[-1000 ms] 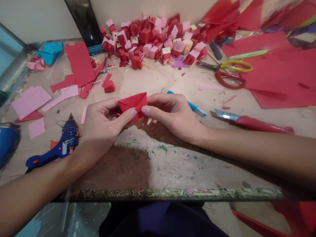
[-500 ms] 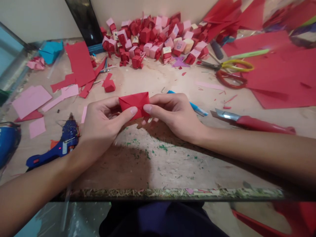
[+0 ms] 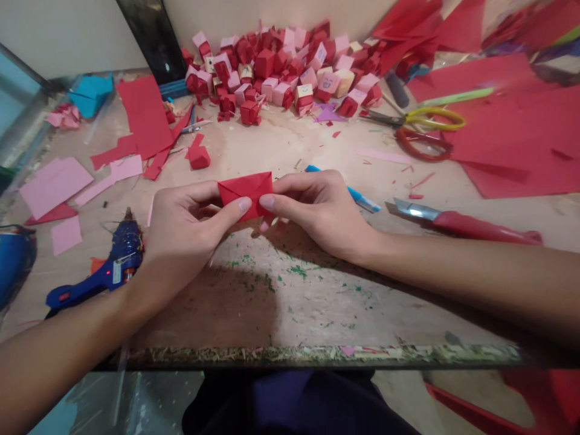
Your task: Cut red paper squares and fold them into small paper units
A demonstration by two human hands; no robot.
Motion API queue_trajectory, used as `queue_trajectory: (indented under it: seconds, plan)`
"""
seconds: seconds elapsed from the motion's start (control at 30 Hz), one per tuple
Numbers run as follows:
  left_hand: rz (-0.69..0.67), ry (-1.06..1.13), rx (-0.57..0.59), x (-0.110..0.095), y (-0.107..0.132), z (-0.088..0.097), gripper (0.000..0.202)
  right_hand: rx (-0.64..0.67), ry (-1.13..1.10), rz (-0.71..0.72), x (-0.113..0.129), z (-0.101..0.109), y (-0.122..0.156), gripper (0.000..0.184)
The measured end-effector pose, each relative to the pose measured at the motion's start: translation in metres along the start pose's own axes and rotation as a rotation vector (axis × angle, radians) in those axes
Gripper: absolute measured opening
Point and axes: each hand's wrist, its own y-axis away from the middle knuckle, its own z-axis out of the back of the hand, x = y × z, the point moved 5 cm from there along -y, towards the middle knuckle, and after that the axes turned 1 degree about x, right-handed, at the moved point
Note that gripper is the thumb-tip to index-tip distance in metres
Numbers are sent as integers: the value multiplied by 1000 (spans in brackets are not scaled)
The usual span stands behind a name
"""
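Note:
A small folded red paper (image 3: pixel 247 188), shaped like an envelope with creased flaps, is held up over the table between both hands. My left hand (image 3: pixel 193 226) pinches its left side, thumb on the front face. On the right side my right hand (image 3: pixel 312 208) grips it the same way, and the two thumb tips lie close together near the lower middle. The fingers behind the paper are partly hidden. Just behind my right hand lies a blue pen-like tool (image 3: pixel 365 200). A blue hot glue gun (image 3: pixel 115 260) rests beside my left forearm.
Many small red and pink paper boxes (image 3: pixel 272 72) are heaped at the back. To the right lie scissors (image 3: pixel 423 130), a red-handled knife (image 3: pixel 480 226) with bare blade, and red paper sheets (image 3: pixel 493 145). Pink paper pieces (image 3: pixel 57 184) lie left. The table edge (image 3: pixel 308 355) is rough.
My right thumb has slid slightly left along the folded red paper, closer to the left thumb. Both hands keep their hold, and the view has shifted a little.

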Motion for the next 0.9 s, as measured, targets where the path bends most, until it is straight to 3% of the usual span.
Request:
queue_trajectory:
  seconds: [0.27, 0.5, 0.7, 0.9]
  plan:
    - [-17, 42, 51, 2, 1, -1, 7, -10, -15, 7, 1, 0, 0, 23]
    - [0, 68, 34, 7, 0, -3, 17, -9, 0, 8, -1, 0, 0, 25]
    - [41, 5, 22, 4, 0, -2, 10, -90, 32, 105, 7, 3, 1, 18]
    - [16, -68, 26, 2, -2, -2, 8, -127, -2, 53, 3, 4, 1, 25]
